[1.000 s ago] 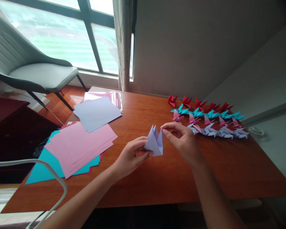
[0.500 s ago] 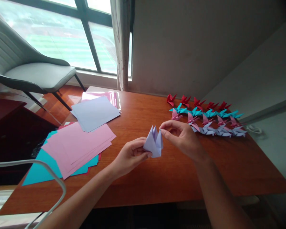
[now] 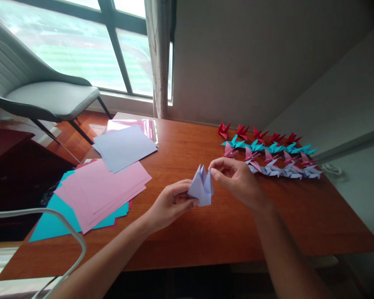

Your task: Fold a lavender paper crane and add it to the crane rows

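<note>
A partly folded lavender paper crane [image 3: 201, 189] is held up over the wooden table [image 3: 187, 245], its narrow points upward. My left hand [image 3: 173, 202] pinches its left lower side between thumb and fingers. With thumb and forefinger, my right hand [image 3: 233, 176] pinches the tip of its right-hand point. Right of my hands stand rows of finished paper cranes: red ones [image 3: 243, 131] at the back, then turquoise ones [image 3: 257, 145], pink ones [image 3: 270, 157] and lavender ones [image 3: 293, 169] at the front.
Pink sheets [image 3: 109, 191] overlap turquoise sheets [image 3: 60, 211] on the table's left side. Lavender sheets [image 3: 126, 147] lie behind them, partly over a shiny clear packet [image 3: 146, 126]. A white curved tube [image 3: 65, 226] crosses the lower left. A grey chair [image 3: 52, 97] stands by the window.
Almost nothing differs. Both hands keep the same hold on the lavender paper, which has shifted only very slightly.
</note>
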Demonstrator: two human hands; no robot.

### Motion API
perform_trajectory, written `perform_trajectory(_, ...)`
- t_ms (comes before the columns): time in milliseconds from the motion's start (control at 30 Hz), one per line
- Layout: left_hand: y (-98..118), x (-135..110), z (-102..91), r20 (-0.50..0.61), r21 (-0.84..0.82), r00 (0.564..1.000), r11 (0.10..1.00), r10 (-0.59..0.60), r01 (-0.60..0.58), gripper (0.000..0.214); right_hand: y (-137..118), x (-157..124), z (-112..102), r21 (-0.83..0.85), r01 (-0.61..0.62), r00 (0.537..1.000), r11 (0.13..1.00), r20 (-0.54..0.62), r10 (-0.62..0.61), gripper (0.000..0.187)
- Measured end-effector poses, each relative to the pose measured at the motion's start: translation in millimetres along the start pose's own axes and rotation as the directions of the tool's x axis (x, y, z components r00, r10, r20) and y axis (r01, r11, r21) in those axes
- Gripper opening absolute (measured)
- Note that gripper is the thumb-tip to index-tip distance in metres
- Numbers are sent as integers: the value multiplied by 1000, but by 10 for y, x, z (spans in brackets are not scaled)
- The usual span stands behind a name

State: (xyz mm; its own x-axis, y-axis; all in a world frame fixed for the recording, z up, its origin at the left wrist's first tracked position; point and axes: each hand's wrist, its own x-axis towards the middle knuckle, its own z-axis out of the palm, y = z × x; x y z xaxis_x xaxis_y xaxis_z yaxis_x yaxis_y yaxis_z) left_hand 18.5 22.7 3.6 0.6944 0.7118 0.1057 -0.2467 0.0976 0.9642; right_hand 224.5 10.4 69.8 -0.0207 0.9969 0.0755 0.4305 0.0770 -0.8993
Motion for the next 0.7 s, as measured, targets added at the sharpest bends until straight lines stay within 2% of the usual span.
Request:
perform_trajectory(200, -3, 9, -5, -68, 25, 998, 1000, 7, -5, 13, 36, -19, 67, 20, -1, 998, 1000, -61, 2, 16)
perform_trajectory(400, -23, 44, -15, -132, 53, 990, 997, 56, -49, 15, 49, -94, 154, -95, 24, 993, 995, -113, -35, 19)
perform_trajectory(700, -11, 30, -4, -160, 90, 986, 995, 50, -36, 17, 44, -87, 188, -176, 70, 984, 982, -151, -97, 12)
